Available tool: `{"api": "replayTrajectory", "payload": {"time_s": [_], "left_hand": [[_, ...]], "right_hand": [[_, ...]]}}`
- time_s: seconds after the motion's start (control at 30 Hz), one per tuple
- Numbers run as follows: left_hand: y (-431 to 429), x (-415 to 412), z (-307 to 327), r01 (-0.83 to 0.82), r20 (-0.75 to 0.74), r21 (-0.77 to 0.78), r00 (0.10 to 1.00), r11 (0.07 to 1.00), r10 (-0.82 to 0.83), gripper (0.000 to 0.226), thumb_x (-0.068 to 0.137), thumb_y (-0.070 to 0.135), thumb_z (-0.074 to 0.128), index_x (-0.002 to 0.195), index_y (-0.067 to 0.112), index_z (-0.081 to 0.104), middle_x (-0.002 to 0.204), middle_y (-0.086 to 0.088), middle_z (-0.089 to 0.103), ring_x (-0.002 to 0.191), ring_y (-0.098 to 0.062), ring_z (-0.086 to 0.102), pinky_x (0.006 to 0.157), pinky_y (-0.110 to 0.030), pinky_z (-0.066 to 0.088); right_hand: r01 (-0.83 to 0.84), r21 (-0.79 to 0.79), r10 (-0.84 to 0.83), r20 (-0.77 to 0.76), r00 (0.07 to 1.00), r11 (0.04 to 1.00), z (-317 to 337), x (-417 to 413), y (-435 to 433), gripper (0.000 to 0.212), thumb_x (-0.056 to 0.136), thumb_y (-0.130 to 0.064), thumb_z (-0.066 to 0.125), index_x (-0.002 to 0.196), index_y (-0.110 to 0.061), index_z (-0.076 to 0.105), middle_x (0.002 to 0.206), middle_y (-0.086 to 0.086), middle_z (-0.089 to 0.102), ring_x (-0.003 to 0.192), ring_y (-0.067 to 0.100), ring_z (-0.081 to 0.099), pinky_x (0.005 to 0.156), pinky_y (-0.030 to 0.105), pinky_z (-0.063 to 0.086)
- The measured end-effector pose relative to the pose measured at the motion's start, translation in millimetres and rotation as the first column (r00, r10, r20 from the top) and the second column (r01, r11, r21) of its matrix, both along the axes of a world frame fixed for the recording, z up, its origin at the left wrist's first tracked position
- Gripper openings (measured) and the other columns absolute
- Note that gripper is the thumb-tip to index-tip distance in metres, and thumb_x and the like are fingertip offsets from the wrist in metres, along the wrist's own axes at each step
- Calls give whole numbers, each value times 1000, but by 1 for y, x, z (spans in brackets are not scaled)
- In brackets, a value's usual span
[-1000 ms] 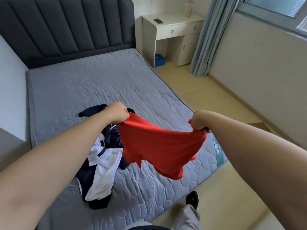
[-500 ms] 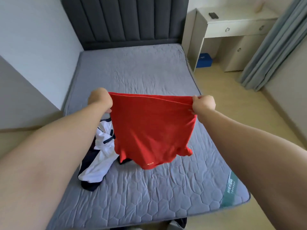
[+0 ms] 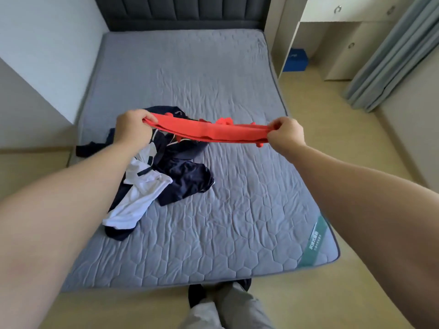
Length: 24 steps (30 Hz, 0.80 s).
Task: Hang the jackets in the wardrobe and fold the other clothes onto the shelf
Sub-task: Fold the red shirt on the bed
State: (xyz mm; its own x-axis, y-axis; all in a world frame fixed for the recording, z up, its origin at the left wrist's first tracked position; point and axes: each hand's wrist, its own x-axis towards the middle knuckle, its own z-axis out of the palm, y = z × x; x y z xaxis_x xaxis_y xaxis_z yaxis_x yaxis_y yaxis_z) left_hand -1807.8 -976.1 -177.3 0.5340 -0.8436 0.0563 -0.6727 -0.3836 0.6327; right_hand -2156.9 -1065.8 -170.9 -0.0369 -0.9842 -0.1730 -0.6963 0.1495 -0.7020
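2 hands hold 1 red garment (image 3: 209,133) stretched out between them above the bed. The left hand (image 3: 133,128) is curled round its left end, and the right hand (image 3: 286,134) is clenched round its right end with the knuckles up. The cloth lies nearly level and is seen almost edge-on, as a long red band of bunched layers. Small folds stick up along its far edge near the middle, and a scrap hangs down just beside the right hand. It is up in the air over the middle of the mattress; whether its left end brushes the pile beneath cannot be told.

Under the left hand and forearm, a heap of navy and white clothes (image 3: 166,172) lies crumpled on the grey quilted mattress (image 3: 213,74), toward its left side. A white panel spreads toward the foot end and a dark sleeve trails to the left edge. A green label (image 3: 313,241) sits at the mattress's near right corner.

A dark padded headboard (image 3: 180,10) stands at the far end. Right of it is a white table (image 3: 332,14) with 2 drawer handles, and a blue box (image 3: 295,59) sits on the floor beneath it. Grey-blue curtains (image 3: 392,55) hang at the right over the pale wooden floor (image 3: 332,143). At the foot of the bed, the person's legs in grey trousers (image 3: 230,309) show.
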Motion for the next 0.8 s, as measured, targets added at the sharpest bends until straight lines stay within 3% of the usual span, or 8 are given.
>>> {"api": "replayTrajectory", "payload": {"time_s": [0.13,0.23,0.3,0.4,0.5,0.57,0.63,0.8], "left_hand": [[42,-10,-115,122,48,238,989,964,-137,41,87,-7,52,110,17,78,113,-11,74,107,-32,65,97,-37,49],[72,-25,-208,222,69,422,959,879,-276,50,91,-7,50,128,21,70,126,-15,67,113,-36,62,94,-42,51],[89,-36,-270,282,60,529,928,801,-367,57,89,-7,45,131,24,69,129,-18,62,114,-39,60,94,-43,51],[116,-52,-341,288,125,624,881,726,-457,41,90,0,56,120,20,75,121,-23,60,115,-40,56,99,-40,45],[138,-63,-410,323,313,606,743,727,-591,24,86,2,58,99,5,79,110,-21,69,117,-38,54,99,-40,42],[150,-69,-441,416,334,691,541,591,-772,28,83,6,51,92,7,77,96,-11,71,110,-33,56,95,-39,42],[155,-72,-465,411,276,794,413,448,-868,30,86,6,47,99,12,73,100,-5,67,110,-29,55,93,-37,41],[165,-88,-494,306,183,904,356,299,-916,30,89,3,51,112,17,64,115,-4,60,112,-25,58,88,-35,48]], "right_hand": [[-232,128,259,-281,924,964,-98,-11,27,36,78,-2,53,111,-12,64,124,15,49,106,35,56,91,35,48],[-290,277,394,-483,782,916,-187,-21,51,31,81,-2,52,112,-8,54,121,17,45,105,43,55,87,48,51],[-275,382,459,-570,681,882,-244,-29,66,33,85,-3,51,117,-10,55,121,15,50,107,43,58,85,48,50],[-306,502,586,-648,486,809,-318,-45,92,38,88,-4,50,123,-15,59,126,11,58,116,39,57,93,43,46],[-383,561,664,-711,232,734,-389,-53,116,41,89,-6,50,128,-15,60,129,12,61,127,40,49,107,45,36],[-457,614,716,-694,75,644,-425,-52,129,40,92,-8,48,129,-16,62,129,10,62,126,37,51,109,46,36],[-493,681,767,-640,-42,541,-452,-51,135,38,94,-10,49,128,-18,63,127,6,64,120,31,58,102,41,44],[-557,720,726,-630,-275,414,-490,-55,143,31,94,-16,53,120,-24,67,121,-1,64,113,27,54,95,38,42]]}}
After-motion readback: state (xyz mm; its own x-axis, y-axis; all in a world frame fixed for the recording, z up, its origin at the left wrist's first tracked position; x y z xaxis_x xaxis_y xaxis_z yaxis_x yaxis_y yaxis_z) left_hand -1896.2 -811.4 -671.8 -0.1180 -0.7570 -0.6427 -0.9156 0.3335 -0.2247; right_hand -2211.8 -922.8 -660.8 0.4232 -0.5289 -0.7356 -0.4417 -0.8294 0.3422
